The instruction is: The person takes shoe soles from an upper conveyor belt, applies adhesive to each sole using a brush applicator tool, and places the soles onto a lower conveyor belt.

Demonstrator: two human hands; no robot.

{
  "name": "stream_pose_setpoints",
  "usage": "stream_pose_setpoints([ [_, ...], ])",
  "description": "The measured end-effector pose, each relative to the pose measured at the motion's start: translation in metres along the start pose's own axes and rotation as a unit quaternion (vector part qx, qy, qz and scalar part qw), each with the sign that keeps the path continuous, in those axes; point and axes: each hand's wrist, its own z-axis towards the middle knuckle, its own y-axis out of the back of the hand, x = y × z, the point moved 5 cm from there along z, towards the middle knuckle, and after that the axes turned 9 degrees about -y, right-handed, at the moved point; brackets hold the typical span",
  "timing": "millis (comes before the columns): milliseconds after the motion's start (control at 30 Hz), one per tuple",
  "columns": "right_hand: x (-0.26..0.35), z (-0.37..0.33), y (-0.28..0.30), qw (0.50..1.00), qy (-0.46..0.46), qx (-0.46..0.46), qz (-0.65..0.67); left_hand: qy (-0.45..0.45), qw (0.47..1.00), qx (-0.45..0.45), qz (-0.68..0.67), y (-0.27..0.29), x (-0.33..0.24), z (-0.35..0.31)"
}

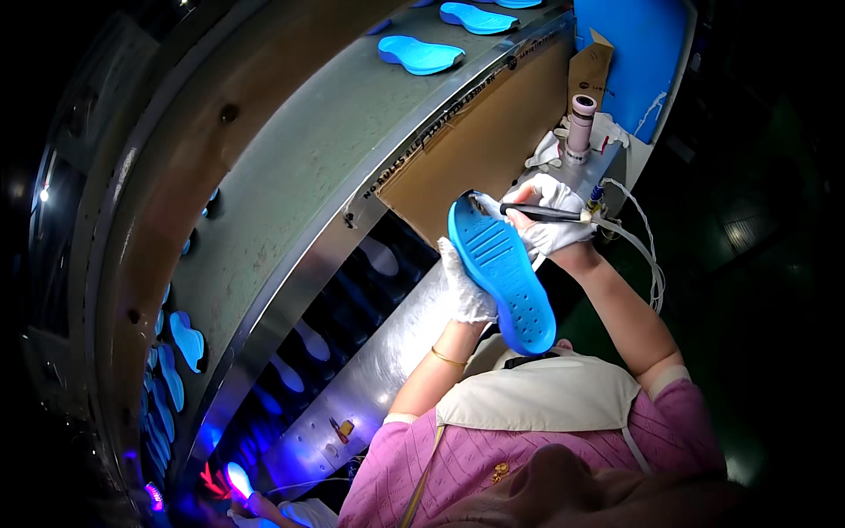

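Note:
My left hand (465, 286), in a white glove, grips a blue shoe sole (506, 268) along its left edge. The sole is tilted, with slots toward its far end and small round holes toward its near end. In my gloved right hand (554, 233) is a brush with a black handle (544, 212), joined to a pale flexible tube (647, 251). Its whitish head lies at the far end of the sole, by the rim. Bare fingertips show from the right glove around the handle.
A green conveyor belt (290, 176) curves past on the left, carrying blue soles (421, 56). Brown cardboard (484, 132) lines its side. A pink cylindrical bottle (581, 123) stands beyond my right hand. Another person's hand (264, 506) is at lower left, near a metal worktop (378, 370).

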Motion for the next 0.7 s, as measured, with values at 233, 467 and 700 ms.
stream_pose_setpoints([
  [233, 0.021, -0.021, -0.024, 0.984, 0.065, 0.039, -0.162, -0.097, 0.951, -0.189, 0.226, 0.049, -0.004, -0.008],
  [467, 0.013, -0.04, -0.026, 0.965, 0.144, 0.084, -0.204, -0.083, 0.96, -0.151, 0.22, 0.045, -0.018, -0.009],
  [700, -0.001, -0.05, -0.019, 0.97, 0.158, 0.051, -0.178, -0.107, 0.944, -0.177, 0.257, 0.035, -0.031, -0.012],
])
